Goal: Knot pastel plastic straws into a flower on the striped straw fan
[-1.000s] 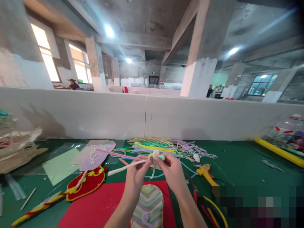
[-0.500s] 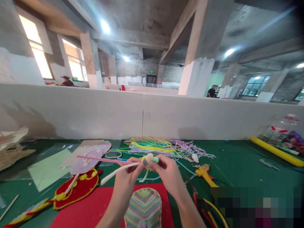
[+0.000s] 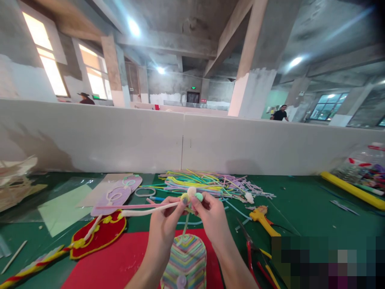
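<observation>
A small cluster of coiled pieces in cream, yellow and green [image 3: 191, 192] is held up between both hands, over the far edge of a red sheet [image 3: 111, 261]. My left hand [image 3: 166, 216] is closed on its left side, with a pink and a white fuzzy stem [image 3: 138, 212] sticking out to the left. Pinched on the right side of the cluster is my right hand [image 3: 210, 212]. A pale green stem [image 3: 187, 224] hangs below. Under the hands lies a striped pastel sole-shaped piece [image 3: 188, 263] with a lilac button-like disc.
Behind the hands lies a pile of coloured stems [image 3: 198, 182]. Pliers [image 3: 251, 253] and a yellow glue gun [image 3: 264, 222] lie right. To the left are a red shape with yellow edging [image 3: 102, 237] and a pale green sheet [image 3: 64, 210].
The cluster and both hands have risen slightly in view, and the coils face the camera more. The white stem has swung up close to the pink one. The person at the far right has moved right.
</observation>
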### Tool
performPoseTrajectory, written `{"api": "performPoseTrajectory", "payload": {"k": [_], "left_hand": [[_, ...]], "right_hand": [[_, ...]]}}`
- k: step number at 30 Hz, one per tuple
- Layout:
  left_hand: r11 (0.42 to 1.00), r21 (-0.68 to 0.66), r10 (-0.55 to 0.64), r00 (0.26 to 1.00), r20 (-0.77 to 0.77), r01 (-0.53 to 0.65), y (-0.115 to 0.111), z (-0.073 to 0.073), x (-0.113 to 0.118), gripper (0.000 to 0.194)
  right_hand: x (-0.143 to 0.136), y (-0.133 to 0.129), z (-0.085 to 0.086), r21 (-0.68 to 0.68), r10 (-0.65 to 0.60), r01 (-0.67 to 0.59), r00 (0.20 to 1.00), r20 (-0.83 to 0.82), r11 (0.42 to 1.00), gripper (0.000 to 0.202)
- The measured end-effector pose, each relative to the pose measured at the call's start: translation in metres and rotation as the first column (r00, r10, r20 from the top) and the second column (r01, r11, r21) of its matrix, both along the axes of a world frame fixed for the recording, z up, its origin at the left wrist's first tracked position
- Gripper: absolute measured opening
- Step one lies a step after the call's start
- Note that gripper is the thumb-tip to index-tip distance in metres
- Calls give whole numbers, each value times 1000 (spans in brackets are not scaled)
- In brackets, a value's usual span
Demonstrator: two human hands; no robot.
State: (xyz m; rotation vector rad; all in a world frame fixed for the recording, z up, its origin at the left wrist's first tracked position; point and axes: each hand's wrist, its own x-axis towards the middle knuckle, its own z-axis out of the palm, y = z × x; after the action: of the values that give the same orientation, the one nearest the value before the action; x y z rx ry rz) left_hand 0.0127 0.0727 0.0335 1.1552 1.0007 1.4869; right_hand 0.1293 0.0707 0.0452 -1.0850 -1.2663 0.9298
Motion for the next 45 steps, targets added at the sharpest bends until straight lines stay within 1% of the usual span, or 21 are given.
{"api": "performPoseTrajectory", "payload": {"k": [8, 13, 16, 19, 21, 25, 29, 30, 32, 33, 34, 35, 37, 38, 39, 40, 41, 42, 43, 44, 45], "left_hand": [[998, 46, 46, 999, 22, -47, -6, 6, -1, 22], [996, 1, 91, 995, 42, -91, -10, 6, 3, 27], [997, -27, 72, 996, 47, -71, -10, 6, 3, 29], [998, -21, 58, 997, 52, -57, -10, 7, -1, 28], [998, -14, 54, 998, 35, -54, -10, 9, -3, 26], [999, -49, -6, 1000, 12, 6, -7, 11, -2, 26], [991, -117, -61, 996, 72, 70, 0, 6, 0, 31], [986, -138, -83, 995, 54, 90, 1, 5, -1, 33], [976, -162, -155, 986, -64, 142, 0, 6, -3, 31], [972, -154, -201, 966, -163, 176, -3, 8, -5, 27], [970, -124, -238, 926, -292, 210, -8, 11, -8, 26], [975, -80, -221, 890, -399, 206, -13, 15, -10, 28], [975, 102, -104, 816, -568, 195, -24, 23, -14, 27], [964, 217, 12, 793, -608, 152, -29, 27, -15, 23], [936, 341, 147, 780, -608, 89, -32, 30, -16, 17], [904, 425, 240, 757, -608, 54, -33, 31, -16, 17], [879, 476, 308, 740, -599, 20, -32, 31, -16, 20], [868, 496, 343, 727, -595, -4, -29, 30, -17, 24], [880, 475, 341, 721, -603, -20, -25, 28, -17, 27], [906, 423, 301, 726, -619, -15, -20, 25, -17, 26], [934, 357, 233, 741, -630, 9, -15, 21, -17, 24]], "right_hand": [[-1, -7, 8, 46, 5, -6, 1000, 27, 999, 33], [-1, -7, 7, 53, 27, -30, 999, 43, 998, 31], [0, -6, 5, 53, 65, -67, 997, 29, 996, 30], [2, -5, 5, 36, 126, -126, 992, -10, 991, 29], [3, -4, 5, 16, 141, -141, 990, -18, 990, 28], [3, -3, 5, -20, 134, -134, 990, -33, 991, 29], [5, -1, 3, 31, 61, -62, 998, 9, 998, 28], [7, 0, 3, 43, 31, -32, 999, 35, 999, 27], [13, 2, 2, 55, -31, 26, 995, 96, 998, 24], [16, 4, 1, 61, -59, 52, 991, 123, 997, 23], [19, 5, 1, 71, -81, 71, 985, 151, 995, 23], [21, 6, 0, 90, -96, 80, 979, 180, 993, 22], [25, 7, 0, 155, -119, 80, 957, 264, 985, 21], [26, 6, 1, 192, -129, 70, 940, 315, 979, 20], [26, 6, 1, 225, -131, 49, 922, 365, 973, 20], [26, 5, 2, 251, -127, 23, 904, 408, 968, 20], [25, 3, 3, 268, -115, -7, 891, 439, 963, 20], [25, 2, 4, 276, -96, -37, 886, 454, 960, 19], [24, 1, 5, 278, -75, -62, 886, 457, 959, 19], [24, -1, 7, 278, -59, -76, 891, 449, 958, 19], [24, -1, 7, 272, -48, -81, 899, 436, 959, 19]]}}
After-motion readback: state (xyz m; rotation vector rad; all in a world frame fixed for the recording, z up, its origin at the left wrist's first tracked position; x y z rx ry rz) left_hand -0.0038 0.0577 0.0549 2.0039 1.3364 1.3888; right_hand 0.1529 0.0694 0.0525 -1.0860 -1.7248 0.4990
